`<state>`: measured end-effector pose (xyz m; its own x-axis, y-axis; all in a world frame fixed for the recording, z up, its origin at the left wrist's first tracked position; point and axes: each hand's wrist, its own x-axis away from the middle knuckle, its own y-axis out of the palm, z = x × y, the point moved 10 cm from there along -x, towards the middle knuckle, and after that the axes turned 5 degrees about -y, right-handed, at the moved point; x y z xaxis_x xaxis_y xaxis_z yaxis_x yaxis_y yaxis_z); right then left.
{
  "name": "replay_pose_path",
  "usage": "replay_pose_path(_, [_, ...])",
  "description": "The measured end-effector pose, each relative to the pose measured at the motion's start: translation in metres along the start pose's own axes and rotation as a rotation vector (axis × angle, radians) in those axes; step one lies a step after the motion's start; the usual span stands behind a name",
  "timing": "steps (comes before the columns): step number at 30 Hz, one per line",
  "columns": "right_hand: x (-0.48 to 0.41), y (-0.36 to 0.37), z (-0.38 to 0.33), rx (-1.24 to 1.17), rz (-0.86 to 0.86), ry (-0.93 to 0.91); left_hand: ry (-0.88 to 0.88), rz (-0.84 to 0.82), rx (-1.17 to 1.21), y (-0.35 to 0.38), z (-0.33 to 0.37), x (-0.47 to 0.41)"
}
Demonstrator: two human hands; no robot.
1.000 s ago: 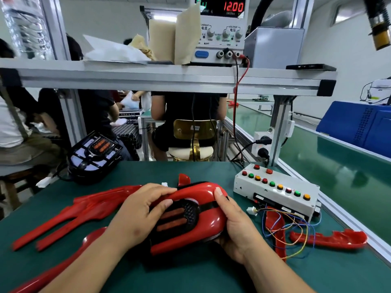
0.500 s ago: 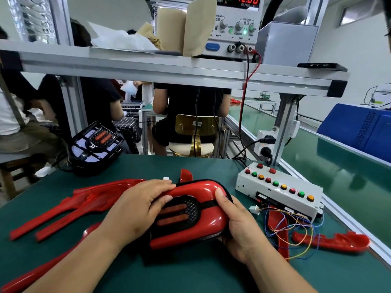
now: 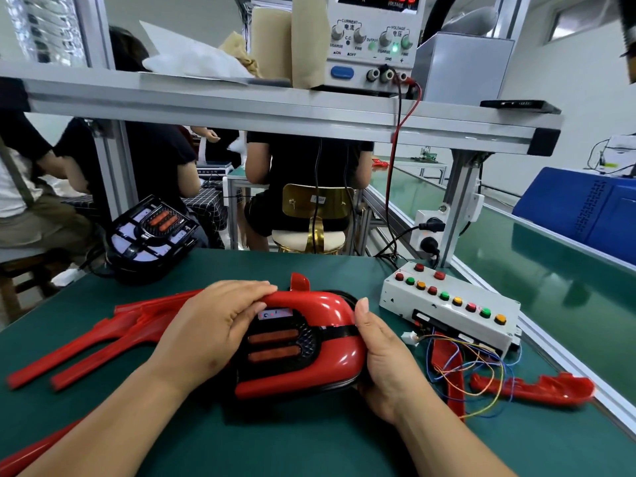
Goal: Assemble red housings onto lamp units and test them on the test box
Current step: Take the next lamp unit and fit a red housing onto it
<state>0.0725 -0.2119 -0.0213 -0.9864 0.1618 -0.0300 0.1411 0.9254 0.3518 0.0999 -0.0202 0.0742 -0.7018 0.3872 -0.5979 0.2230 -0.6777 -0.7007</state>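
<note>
A glossy red housing (image 3: 330,359) sits over a black lamp unit (image 3: 278,346) with two orange strips, on the green mat in front of me. My left hand (image 3: 210,328) lies over its left side, fingers curled over the top edge. My right hand (image 3: 385,359) grips its right end, thumb on top. The white test box (image 3: 447,311) with coloured buttons stands to the right, loose coloured wires (image 3: 475,366) trailing from it. A second bare lamp unit (image 3: 151,235) rests at the mat's far left.
Long red housing pieces (image 3: 93,342) lie on the left, and more red pieces (image 3: 537,387) on the right under the wires. A power supply (image 3: 375,39) stands on the overhead shelf (image 3: 275,108). People sit beyond the bench. A conveyor (image 3: 550,263) runs along the right.
The view has tilted down slightly. My left fingers have shifted up along the housing's top edge, uncovering a small label on the lamp unit. My right hand keeps its hold.
</note>
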Motion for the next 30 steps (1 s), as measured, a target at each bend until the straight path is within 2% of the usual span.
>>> replay_pose_path(30, [0.003, -0.001, 0.000, -0.094, 0.027, 0.046, 0.053, -0.069, -0.013, 0.013, 0.011, 0.003])
